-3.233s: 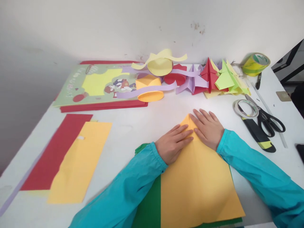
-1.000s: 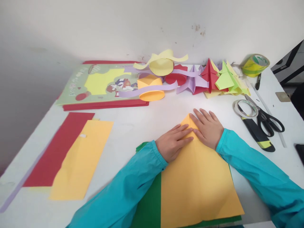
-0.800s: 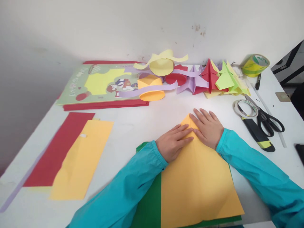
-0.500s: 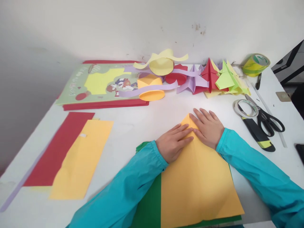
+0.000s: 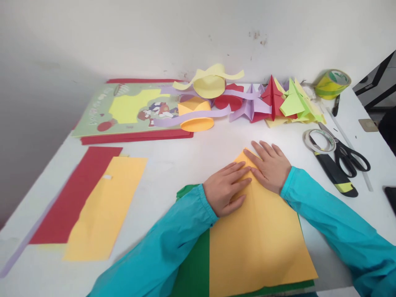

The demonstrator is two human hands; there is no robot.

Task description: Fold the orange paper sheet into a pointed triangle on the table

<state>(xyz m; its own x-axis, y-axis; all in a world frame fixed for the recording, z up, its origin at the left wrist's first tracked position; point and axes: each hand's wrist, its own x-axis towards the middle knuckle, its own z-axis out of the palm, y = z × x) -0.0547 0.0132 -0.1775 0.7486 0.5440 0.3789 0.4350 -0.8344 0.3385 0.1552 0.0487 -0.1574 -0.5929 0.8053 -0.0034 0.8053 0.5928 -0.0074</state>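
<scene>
A large orange sheet of paper lies in front of me, its far end folded to a point. My left hand rests on its left folded edge with fingers stretched out and pressing down. Across the right folded edge lies my right hand, palm down with fingers spread, close to the tip. The fingertips of both hands nearly meet near the centre crease. Under the orange sheet is green paper, showing at the left and along the near edge. Both hands hide part of the folds.
Red paper and an orange strip lie left. Behind stand paper rings, folded paper shapes and a printed folder. On the right are scissors, a cutter, a tape roll and wide tape.
My left thumb has moved out from the other fingers and now lies apart on the orange paper. My right hand stays almost where it was.
</scene>
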